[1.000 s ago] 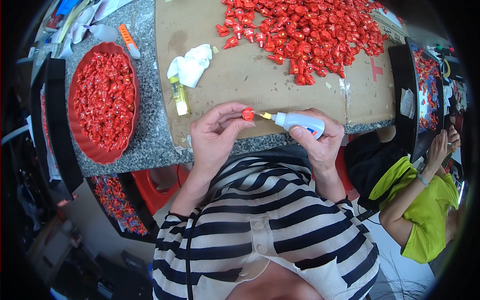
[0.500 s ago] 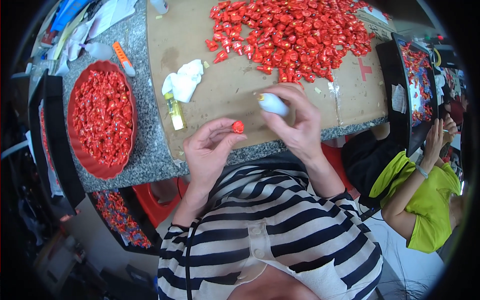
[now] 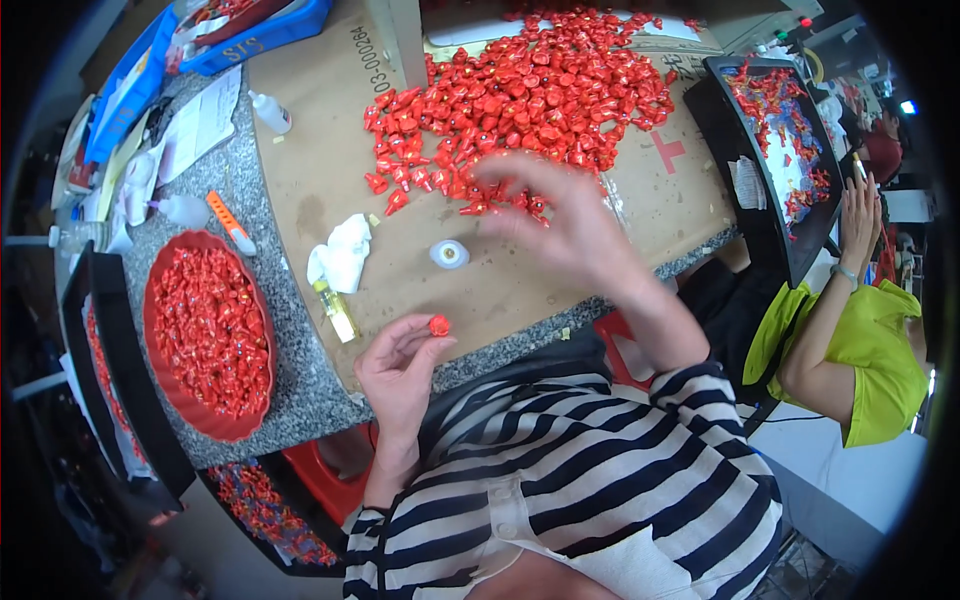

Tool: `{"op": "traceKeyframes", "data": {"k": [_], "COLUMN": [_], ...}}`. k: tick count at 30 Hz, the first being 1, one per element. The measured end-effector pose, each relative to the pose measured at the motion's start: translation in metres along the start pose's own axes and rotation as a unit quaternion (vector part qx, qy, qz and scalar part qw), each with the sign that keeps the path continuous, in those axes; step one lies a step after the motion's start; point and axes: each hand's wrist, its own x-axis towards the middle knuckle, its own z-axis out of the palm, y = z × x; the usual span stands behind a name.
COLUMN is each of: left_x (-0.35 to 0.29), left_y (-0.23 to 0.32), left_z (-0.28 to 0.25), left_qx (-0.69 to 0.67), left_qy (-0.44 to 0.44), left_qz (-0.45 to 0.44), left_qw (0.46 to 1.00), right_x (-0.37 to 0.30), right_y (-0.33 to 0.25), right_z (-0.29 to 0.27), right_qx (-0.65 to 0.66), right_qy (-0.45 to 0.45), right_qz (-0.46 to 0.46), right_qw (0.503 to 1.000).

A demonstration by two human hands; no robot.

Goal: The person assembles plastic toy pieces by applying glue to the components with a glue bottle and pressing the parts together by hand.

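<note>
A small red plastic piece point(image 3: 439, 325) is pinched between the thumb and fingertips of my left hand point(image 3: 398, 362), above the near edge of the cardboard. My right hand point(image 3: 560, 215) holds nothing, its fingers apart and a little blurred, over the near side of a big pile of small red glossy parts point(image 3: 545, 90). Between my hands, a white squeeze bottle point(image 3: 449, 254) stands upright on the cardboard sheet point(image 3: 300, 150). To its left lie a crumpled white cloth point(image 3: 342, 255) and a small clear bottle with yellowish liquid point(image 3: 335, 312).
Left on the granite tabletop stands a red scalloped bowl point(image 3: 160, 385) full of red parts. Behind it lie an orange cutter knife point(image 3: 230, 222) and another white bottle point(image 3: 182, 210). Black trays point(image 3: 735, 165) flank the table. A person in a lime-green shirt point(image 3: 880, 350) works at right.
My right hand has set the white bottle down on the cardboard, let go and reached forward to the pile. My left hand still pinches the red piece. The view has shifted.
</note>
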Motion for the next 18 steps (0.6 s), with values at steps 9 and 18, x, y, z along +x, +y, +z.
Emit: {"op": "traceKeyframes", "data": {"k": [9, 18], "left_x": [-0.001, -0.003], "left_y": [0.001, 0.001], "left_z": [-0.001, -0.001], "left_qx": [-0.001, 0.011], "left_qy": [-0.004, 0.007], "left_qz": [0.001, -0.008], "left_qw": [1.0, 1.0], "right_x": [0.171, 0.12], "right_y": [0.111, 0.053], "right_z": [-0.073, -0.071], "right_qx": [-0.353, -0.225], "right_qy": [0.133, 0.043], "right_qz": [-0.025, -0.015], "right_qw": [0.926, 0.973]}}
